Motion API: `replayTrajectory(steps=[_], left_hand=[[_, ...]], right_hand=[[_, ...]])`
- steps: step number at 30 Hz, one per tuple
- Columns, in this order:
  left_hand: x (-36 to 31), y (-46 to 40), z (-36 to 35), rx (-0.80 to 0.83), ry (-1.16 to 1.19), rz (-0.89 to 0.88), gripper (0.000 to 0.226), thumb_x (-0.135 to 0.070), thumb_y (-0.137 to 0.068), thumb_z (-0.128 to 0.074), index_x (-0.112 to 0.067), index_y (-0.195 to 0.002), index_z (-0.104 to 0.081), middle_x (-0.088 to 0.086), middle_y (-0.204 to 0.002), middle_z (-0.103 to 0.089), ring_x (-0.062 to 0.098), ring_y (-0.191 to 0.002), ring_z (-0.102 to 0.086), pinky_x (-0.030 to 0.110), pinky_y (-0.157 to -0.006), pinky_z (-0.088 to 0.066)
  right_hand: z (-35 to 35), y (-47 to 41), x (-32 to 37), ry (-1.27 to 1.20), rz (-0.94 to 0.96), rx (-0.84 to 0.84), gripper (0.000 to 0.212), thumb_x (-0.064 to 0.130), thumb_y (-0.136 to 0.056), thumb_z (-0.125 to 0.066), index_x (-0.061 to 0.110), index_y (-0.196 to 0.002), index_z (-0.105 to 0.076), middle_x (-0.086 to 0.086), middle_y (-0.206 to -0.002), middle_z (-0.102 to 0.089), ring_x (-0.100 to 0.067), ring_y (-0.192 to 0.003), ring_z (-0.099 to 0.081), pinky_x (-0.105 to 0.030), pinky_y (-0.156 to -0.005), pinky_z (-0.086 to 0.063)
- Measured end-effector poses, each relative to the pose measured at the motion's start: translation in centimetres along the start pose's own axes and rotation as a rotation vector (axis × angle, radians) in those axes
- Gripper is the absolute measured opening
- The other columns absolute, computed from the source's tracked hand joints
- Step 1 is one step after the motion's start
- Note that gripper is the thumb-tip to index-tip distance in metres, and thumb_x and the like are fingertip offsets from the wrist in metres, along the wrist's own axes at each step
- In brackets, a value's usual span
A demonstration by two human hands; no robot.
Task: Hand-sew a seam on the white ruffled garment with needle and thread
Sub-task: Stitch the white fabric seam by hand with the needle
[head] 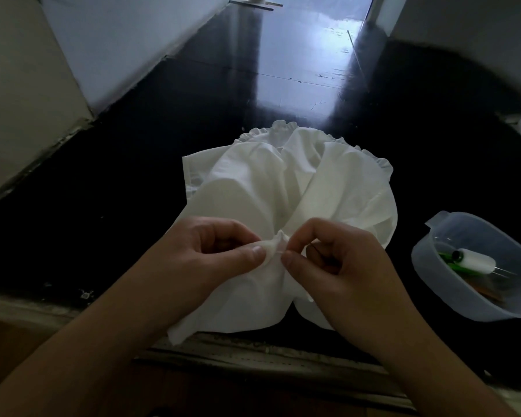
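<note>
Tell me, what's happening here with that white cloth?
A person is hand-sewing a white ruffled garment spread on a dark floor. The left hand pinches up a small fold of fabric, and the right hand pinches at that same fold, apparently working a needle that is too thin to make out clearly. Beside the right hand sits a clear plastic tub holding a spool of white thread and some green items.

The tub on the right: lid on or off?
Off. The tub is open-topped, and the white spool inside shows directly; no lid is in view.
</note>
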State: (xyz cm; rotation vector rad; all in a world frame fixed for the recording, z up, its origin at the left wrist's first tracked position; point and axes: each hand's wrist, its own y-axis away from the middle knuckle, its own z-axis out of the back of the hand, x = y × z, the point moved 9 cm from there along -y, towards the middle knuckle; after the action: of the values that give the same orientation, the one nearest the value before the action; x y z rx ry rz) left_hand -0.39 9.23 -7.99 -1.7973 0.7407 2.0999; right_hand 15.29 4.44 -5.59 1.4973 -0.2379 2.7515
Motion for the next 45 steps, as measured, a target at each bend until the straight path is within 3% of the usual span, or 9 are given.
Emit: replayTrajectory(steps=[3, 6, 10, 14, 19, 26, 45], left_hand=[[0.0, -0.1, 0.0, -0.005, -0.013, -0.010, 0.026, -0.037, -0.081, -0.072, -0.014, -0.090, -0.082, 0.007, -0.084, -0.079, 0.018, -0.078, -0.075, 0.022, -0.066, -0.054], [-0.1, -0.1, 0.1, -0.019, -0.040, -0.023, 0.025, -0.037, -0.082, -0.071, -0.015, -0.089, -0.082, 0.006, -0.083, -0.079, 0.017, -0.078, -0.074, 0.020, -0.066, -0.054], [-0.3, 0.0, 0.2, -0.029, -0.053, -0.028, 0.022, -0.037, -0.084, -0.071, -0.019, -0.089, -0.082, 0.005, -0.085, -0.079, 0.018, -0.081, -0.076, 0.024, -0.069, -0.054], [-0.3, 0.0, 0.4, -0.056, -0.069, -0.043, 0.022, -0.038, -0.085, -0.071, -0.020, -0.089, -0.083, 0.005, -0.085, -0.079, 0.025, -0.084, -0.077, 0.033, -0.072, -0.056], [-0.3, 0.1, 0.5, -0.056, -0.062, -0.043, 0.020, -0.035, -0.087, -0.071, -0.020, -0.090, -0.083, 0.006, -0.086, -0.080, 0.025, -0.085, -0.078, 0.035, -0.073, -0.056], [-0.6, 0.2, 0.4, -0.046, -0.059, -0.057, 0.020, -0.036, -0.085, -0.071, -0.022, -0.088, -0.083, 0.005, -0.085, -0.080, 0.021, -0.082, -0.077, 0.027, -0.069, -0.054], [-0.6, 0.2, 0.2, -0.036, -0.099, -0.074, 0.019, -0.036, -0.087, -0.070, -0.022, -0.091, -0.083, 0.003, -0.086, -0.080, 0.019, -0.083, -0.076, 0.028, -0.071, -0.053]], right_hand=[[0.4, 0.0, -0.2, -0.007, -0.008, -0.012, 0.008, 0.029, -0.088, -0.070, 0.026, -0.083, -0.065, -0.007, -0.050, -0.050, -0.021, -0.045, -0.045, -0.028, -0.048, -0.040], [0.7, 0.2, -0.3, -0.205, -0.049, -0.010, 0.007, 0.028, -0.098, -0.063, 0.021, -0.096, -0.064, -0.008, -0.054, -0.049, -0.024, -0.050, -0.045, -0.025, -0.049, -0.038], [0.8, 0.2, 0.0, -0.246, -0.055, 0.032, 0.026, 0.012, -0.104, -0.049, 0.020, -0.092, -0.071, 0.004, -0.063, -0.047, -0.004, -0.059, -0.044, -0.015, -0.057, -0.036], [0.0, 0.5, 0.4, -0.317, -0.082, 0.070, 0.022, 0.006, -0.106, -0.048, 0.021, -0.101, -0.064, 0.000, -0.058, -0.048, -0.009, -0.055, -0.044, -0.021, -0.054, -0.038], [-0.5, 0.6, 0.3, -0.369, -0.116, 0.075, 0.021, 0.004, -0.098, -0.061, 0.014, -0.080, -0.058, -0.011, -0.051, -0.059, -0.031, -0.048, -0.048, -0.040, -0.052, -0.038], [-0.4, 0.6, 0.3, -0.344, -0.100, 0.047, 0.020, -0.002, -0.094, -0.065, 0.005, -0.076, -0.061, -0.012, -0.046, -0.055, -0.015, -0.041, -0.044, -0.022, -0.046, -0.037], [-0.2, 0.5, 0.0, -0.321, -0.116, 0.042, 0.023, -0.002, -0.091, -0.066, 0.009, -0.071, -0.061, -0.005, -0.046, -0.051, -0.018, -0.042, -0.041, -0.033, -0.047, -0.033]])
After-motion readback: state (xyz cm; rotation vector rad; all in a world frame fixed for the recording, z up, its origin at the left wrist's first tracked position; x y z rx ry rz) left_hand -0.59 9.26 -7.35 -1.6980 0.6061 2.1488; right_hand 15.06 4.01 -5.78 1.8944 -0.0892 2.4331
